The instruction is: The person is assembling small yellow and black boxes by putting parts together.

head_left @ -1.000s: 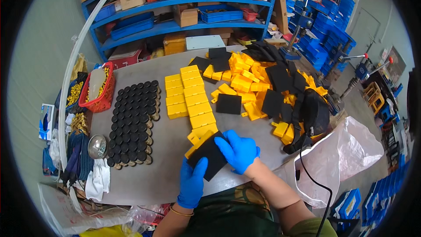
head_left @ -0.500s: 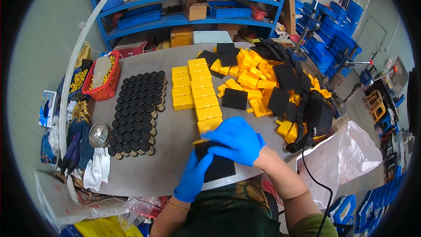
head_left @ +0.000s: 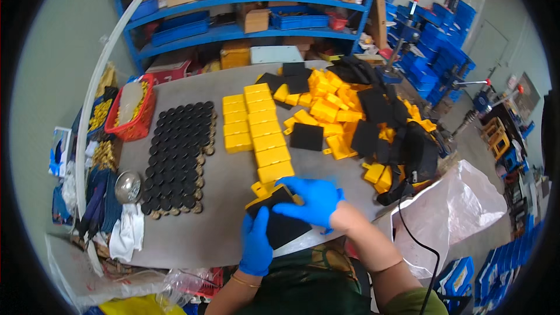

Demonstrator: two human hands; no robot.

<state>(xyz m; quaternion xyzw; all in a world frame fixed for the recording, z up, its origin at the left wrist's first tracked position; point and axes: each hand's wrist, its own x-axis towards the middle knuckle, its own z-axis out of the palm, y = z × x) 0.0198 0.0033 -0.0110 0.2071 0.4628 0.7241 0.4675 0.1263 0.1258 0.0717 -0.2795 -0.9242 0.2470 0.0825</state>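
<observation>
Low at the table's front edge, both blue-gloved hands hold a black square pad (head_left: 286, 228) with a yellow plastic piece (head_left: 257, 200) along its far edge. My left hand (head_left: 256, 244) grips the left side, thumb up over the pad. My right hand (head_left: 312, 201) closes over the far right corner, fingers on the pad's top. How the pad and the yellow piece are joined is hidden by the gloves. Just beyond, a column of yellow plastic boxes (head_left: 272, 150) runs away from me, with a shorter column of yellow boxes (head_left: 236, 126) on its left.
Black-capped cylinders (head_left: 178, 160) stand in rows at left, near a metal bowl (head_left: 128, 187) and a red basket (head_left: 135, 130). Loose yellow parts (head_left: 331, 108) and black pads (head_left: 307, 136) lie heaped at right. A black cable (head_left: 430, 249) hangs over a plastic bag (head_left: 466, 210); blue shelves (head_left: 233, 30) stand behind.
The pad and yellow piece have tilted, their far edge now slanting up to the right. My right hand has shifted slightly down and its fingers have closed onto the far edge. The view has shifted slightly.
</observation>
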